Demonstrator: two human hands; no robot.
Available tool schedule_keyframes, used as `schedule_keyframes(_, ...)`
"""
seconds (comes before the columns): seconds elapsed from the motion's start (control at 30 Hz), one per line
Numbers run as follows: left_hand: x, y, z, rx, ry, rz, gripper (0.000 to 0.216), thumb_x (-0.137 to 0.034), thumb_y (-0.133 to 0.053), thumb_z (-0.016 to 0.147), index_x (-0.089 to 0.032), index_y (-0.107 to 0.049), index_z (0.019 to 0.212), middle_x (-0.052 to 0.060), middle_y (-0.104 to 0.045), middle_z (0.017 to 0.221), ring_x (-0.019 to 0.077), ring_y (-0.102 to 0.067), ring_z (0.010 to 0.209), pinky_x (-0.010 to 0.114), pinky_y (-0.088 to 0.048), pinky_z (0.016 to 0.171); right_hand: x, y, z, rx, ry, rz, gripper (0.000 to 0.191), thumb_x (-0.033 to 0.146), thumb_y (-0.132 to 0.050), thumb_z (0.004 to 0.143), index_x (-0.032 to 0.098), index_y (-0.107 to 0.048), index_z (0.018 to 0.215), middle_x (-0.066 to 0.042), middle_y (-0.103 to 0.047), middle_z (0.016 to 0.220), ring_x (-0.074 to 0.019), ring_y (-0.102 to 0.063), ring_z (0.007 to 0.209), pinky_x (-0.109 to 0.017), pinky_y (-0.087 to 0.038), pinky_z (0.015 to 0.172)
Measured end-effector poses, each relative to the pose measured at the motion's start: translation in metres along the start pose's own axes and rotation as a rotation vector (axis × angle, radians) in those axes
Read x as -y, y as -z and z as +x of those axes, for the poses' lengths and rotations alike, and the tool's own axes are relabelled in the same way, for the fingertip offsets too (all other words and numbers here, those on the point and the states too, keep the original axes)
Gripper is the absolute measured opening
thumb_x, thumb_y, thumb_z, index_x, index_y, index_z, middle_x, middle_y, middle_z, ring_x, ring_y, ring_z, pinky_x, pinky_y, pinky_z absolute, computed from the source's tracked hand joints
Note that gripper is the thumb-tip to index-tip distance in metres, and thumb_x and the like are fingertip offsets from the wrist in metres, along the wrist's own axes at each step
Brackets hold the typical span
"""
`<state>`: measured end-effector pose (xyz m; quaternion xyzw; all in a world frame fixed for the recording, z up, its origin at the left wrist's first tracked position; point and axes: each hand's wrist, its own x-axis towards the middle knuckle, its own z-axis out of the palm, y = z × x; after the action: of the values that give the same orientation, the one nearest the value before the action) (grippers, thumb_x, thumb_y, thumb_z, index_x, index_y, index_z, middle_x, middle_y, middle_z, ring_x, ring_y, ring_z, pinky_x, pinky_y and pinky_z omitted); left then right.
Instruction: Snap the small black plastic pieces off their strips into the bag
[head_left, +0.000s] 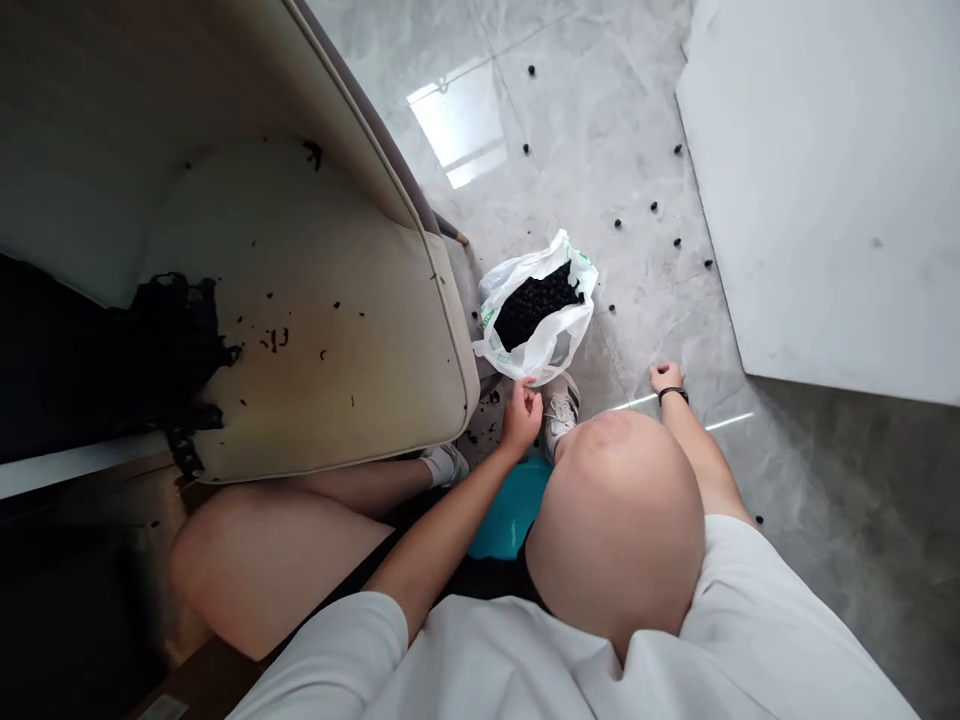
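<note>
A white plastic bag (577, 325) with green print stands open on the floor, filled with small black pieces (534, 308). At its near edge, my left hand (521, 418) has its fingers curled in a pinch on the plastic. My right hand (666, 377) is low over the tiles to the right of the bag, fingers closed together; what they hold is too small to make out. Several loose black pieces (617, 223) lie scattered on the floor beyond and to the right of the bag.
A beige chair (390, 300) at left bears dark scraps and a black frayed item (172, 330). A white panel (832, 200) fills the upper right. Between my legs is a teal surface (510, 510). My shoe (559, 410) is close behind the bag on grey tiles.
</note>
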<state>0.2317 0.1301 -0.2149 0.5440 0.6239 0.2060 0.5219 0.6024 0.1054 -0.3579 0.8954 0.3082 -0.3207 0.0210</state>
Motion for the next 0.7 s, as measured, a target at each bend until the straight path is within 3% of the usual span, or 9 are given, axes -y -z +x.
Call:
schedule_keyframes(0.13,0.016,0.007,-0.004,0.047,0.071,0.045,0.020,-0.018,-0.055,0.104,-0.019,-0.063,0.123,-0.004,-0.057,0.077,0.0142,-0.056,0.069,0.026,-0.040,0.070,0.036,0.003,0.049,-0.002,0.007,0.028,0.031,0.031,-0.066,0.109,0.014,-0.069,0.134,-0.015,-0.072,0.129,-0.0255,-0.070,0.116,-0.046,-0.060,0.105)
schedule_keyframes(0.2,0.014,0.008,0.001,0.079,0.073,0.044,0.019,-0.018,-0.055,0.104,-0.019,-0.066,0.119,-0.002,-0.060,0.079,0.0141,-0.057,0.069,0.027,-0.041,0.071,0.069,-0.002,0.071,-0.008,0.101,0.064,0.037,0.022,-0.061,0.106,0.012,-0.064,0.141,-0.017,-0.072,0.124,-0.0261,-0.067,0.118,-0.042,-0.055,0.109)
schedule_keyframes(0.3,0.005,0.006,0.009,0.155,0.066,0.038,0.019,-0.018,-0.056,0.103,-0.019,-0.069,0.116,-0.001,-0.065,0.081,0.0144,-0.059,0.071,0.027,-0.044,0.073,0.127,-0.016,0.097,0.037,0.249,0.099,0.050,0.021,-0.068,0.100,0.017,-0.059,0.150,-0.013,-0.072,0.123,-0.0244,-0.065,0.116,-0.035,-0.051,0.108)
schedule_keyframes(0.4,-0.005,0.005,0.014,0.182,0.074,0.044,0.020,-0.019,-0.055,0.104,-0.019,-0.071,0.115,0.001,-0.069,0.085,0.0151,-0.061,0.074,0.027,-0.046,0.075,0.163,-0.026,0.106,0.080,0.259,0.056,0.030,0.021,-0.065,0.102,0.014,-0.068,0.131,-0.019,-0.069,0.132,-0.0241,-0.063,0.111,-0.036,-0.048,0.106)
schedule_keyframes(0.57,-0.018,0.010,0.011,0.177,0.121,0.076,0.020,-0.019,-0.053,0.104,-0.019,-0.071,0.113,0.003,-0.071,0.088,0.0167,-0.062,0.077,0.029,-0.048,0.075,0.164,-0.008,0.098,0.120,0.230,-0.031,0.024,0.013,-0.052,0.110,0.007,-0.064,0.129,-0.023,-0.069,0.132,-0.0196,-0.061,0.107,-0.033,-0.045,0.102)
schedule_keyframes(0.7,-0.023,0.020,0.000,0.220,0.092,0.098,0.018,-0.021,-0.054,0.103,-0.021,-0.072,0.109,0.004,-0.074,0.092,0.0188,-0.066,0.082,0.031,-0.049,0.077,0.166,0.008,0.098,0.159,0.271,-0.067,0.028,0.013,-0.061,0.104,0.009,-0.064,0.132,-0.024,-0.074,0.123,-0.0281,-0.069,0.109,-0.038,-0.049,0.097)
